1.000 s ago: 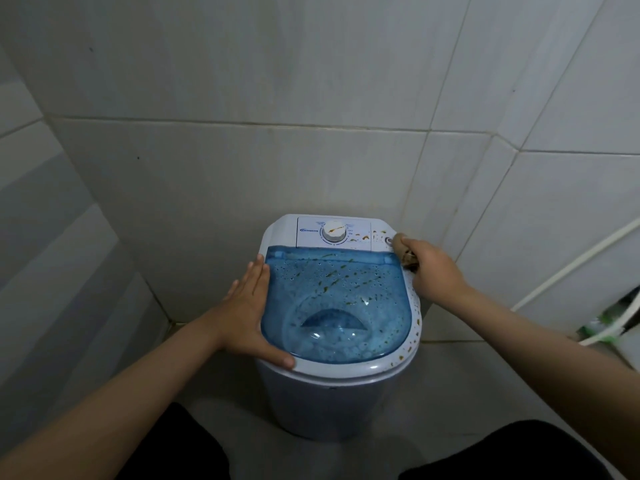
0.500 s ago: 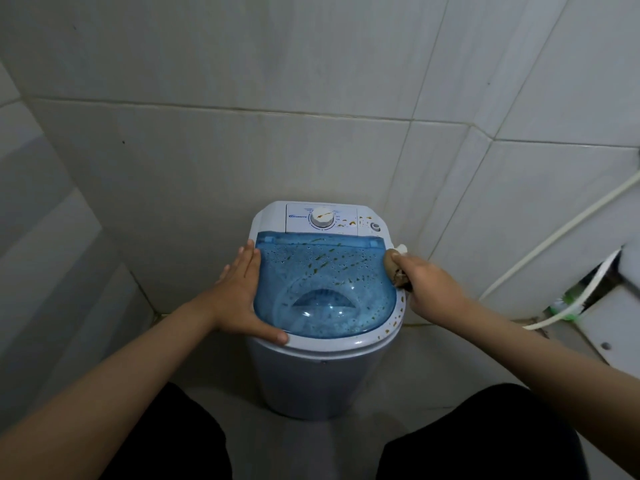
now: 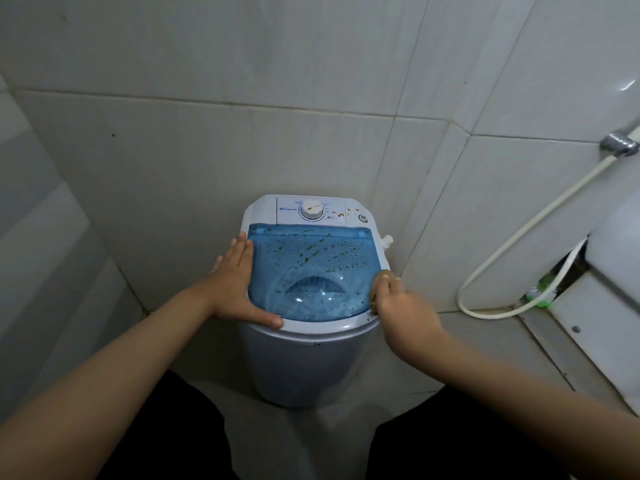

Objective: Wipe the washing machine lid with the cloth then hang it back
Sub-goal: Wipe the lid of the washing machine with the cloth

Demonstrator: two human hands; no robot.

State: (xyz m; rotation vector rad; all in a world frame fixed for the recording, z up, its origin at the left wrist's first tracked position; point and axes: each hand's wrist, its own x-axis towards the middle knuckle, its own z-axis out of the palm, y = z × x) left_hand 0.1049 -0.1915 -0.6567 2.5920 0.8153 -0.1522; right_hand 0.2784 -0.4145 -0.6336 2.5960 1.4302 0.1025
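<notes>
Lid of translucent blue plastic sits closed on a small white top-loading washing machine at the centre of the frame, spotted with water drops and brown-orange flecks, thickest across its upper half. More flecks mark the white control panel above it, around the round dial.

The right hand is closed around a brownish cloth, only a small wad of which shows past the fingers; it presses on the lid's lower right rim. A second ago this hand was at the upper right corner of the machine, beside the control panel, and half a second ago it was midway down the right edge, so it has travelled down that side toward the lower part of the frame. The white rim it passed over now looks cleaner than it did earlier, when specks dotted it.

The left hand lies open and flat, fingers together along the lid's left edge and thumb stretched across the front rim, holding nothing; it has kept that place in all three pictures.

A white hose loops down the tiled wall at the right, reaching a chrome fitting in the upper right that was outside the earlier views.
</notes>
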